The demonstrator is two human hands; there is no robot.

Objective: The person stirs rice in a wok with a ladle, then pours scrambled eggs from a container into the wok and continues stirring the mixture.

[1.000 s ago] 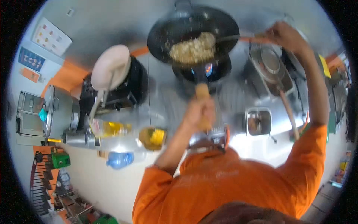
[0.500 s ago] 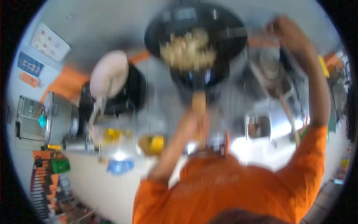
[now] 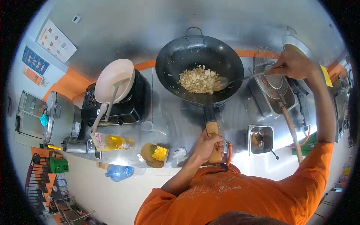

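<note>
My left hand [image 3: 209, 147] is wrapped round the wooden handle [image 3: 213, 131] of a large black wok [image 3: 225, 56], which sits over the burner at the centre. My right hand [image 3: 294, 64], at the upper right, grips the end of a long metal ladle [image 3: 247, 77]. The ladle's bowl rests inside the wok, against the right side of the chopped, pale and brownish food [image 3: 198, 79]. Small bits of food cling to the wok's dark wall.
Left of the wok, a pale pink pan [image 3: 107, 80] stands on a black stove [image 3: 131, 108]. An oil bottle [image 3: 116, 143] and a tray with yellow food [image 3: 159, 153] lie along the front edge. Strainers [image 3: 273, 80] and metal containers [image 3: 261, 140] are at the right.
The wok has come lower in view and stands level over the burner. The food now lies lower in it. My right hand and the ladle are also lower; the blur is gone.
</note>
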